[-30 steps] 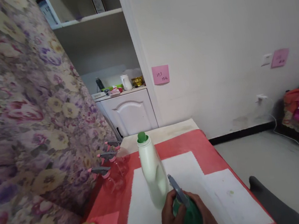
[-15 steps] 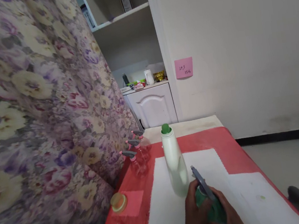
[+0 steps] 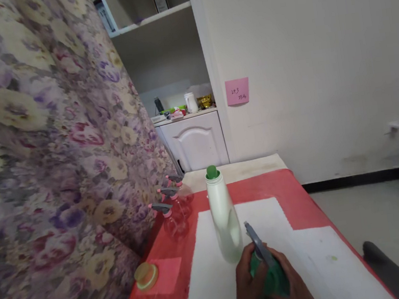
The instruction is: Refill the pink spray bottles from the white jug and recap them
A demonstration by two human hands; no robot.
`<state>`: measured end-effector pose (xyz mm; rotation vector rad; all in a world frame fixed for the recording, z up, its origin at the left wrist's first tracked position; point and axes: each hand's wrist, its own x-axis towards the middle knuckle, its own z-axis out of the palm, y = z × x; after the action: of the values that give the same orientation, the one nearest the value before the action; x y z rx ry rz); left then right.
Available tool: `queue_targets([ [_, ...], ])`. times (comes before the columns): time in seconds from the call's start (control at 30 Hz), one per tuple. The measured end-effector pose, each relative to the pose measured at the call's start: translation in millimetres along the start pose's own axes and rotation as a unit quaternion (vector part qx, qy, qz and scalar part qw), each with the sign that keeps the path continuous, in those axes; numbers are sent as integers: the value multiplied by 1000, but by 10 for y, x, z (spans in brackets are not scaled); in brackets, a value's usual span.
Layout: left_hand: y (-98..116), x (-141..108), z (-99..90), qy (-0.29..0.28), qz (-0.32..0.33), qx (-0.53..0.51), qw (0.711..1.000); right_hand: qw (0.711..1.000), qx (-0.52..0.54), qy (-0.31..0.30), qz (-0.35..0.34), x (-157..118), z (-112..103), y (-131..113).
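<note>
Near the table's front edge, a green spray bottle (image 3: pixel 277 279) with a grey trigger head (image 3: pixel 259 242) is between my two hands. My left hand (image 3: pixel 248 281) is closed around its left side, the thumb up near the neck. On the other side my right hand (image 3: pixel 291 282) wraps the body, fingers close under the spray head. Just beyond and to the left stands a tall pale green jug (image 3: pixel 222 220), its mouth uncapped and a green piece (image 3: pixel 211 171) showing in the opening. The bottle's lower part is partly hidden by my hands.
Several clear pink spray bottles with grey heads (image 3: pixel 175 224) stand along the left edge. A round gold-coloured lid (image 3: pixel 146 276) lies beside a pink paper note (image 3: pixel 168 274). White cloth (image 3: pixel 211 286) covers part of the red tabletop (image 3: pixel 257 187). A floral curtain (image 3: pixel 60 189) hangs at left.
The view has turned slightly to the right, so everything sits further left. Both hands keep hold of the green spray bottle, and the jug stays in its place.
</note>
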<state>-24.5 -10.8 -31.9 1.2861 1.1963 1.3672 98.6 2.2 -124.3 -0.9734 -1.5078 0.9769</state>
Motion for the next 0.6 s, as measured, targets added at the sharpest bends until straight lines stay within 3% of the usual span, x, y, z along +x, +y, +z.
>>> queue_targets([
  [0.17, 40, 40, 52, 80, -11, 19, 997, 999, -12, 23, 23, 9, 28, 20],
  [0.37, 10, 47, -15, -2, -4, 12, 1000, 1000, -9, 26, 9, 35, 23, -44],
  [0.53, 27, 66, 51, 65, -18, 41, 997, 1000, 8, 6, -5, 58, 6, -96],
  [0.6, 33, 66, 38, 38, -29, 35, 998, 1000, 4, 19, 11, 52, 12, -78],
])
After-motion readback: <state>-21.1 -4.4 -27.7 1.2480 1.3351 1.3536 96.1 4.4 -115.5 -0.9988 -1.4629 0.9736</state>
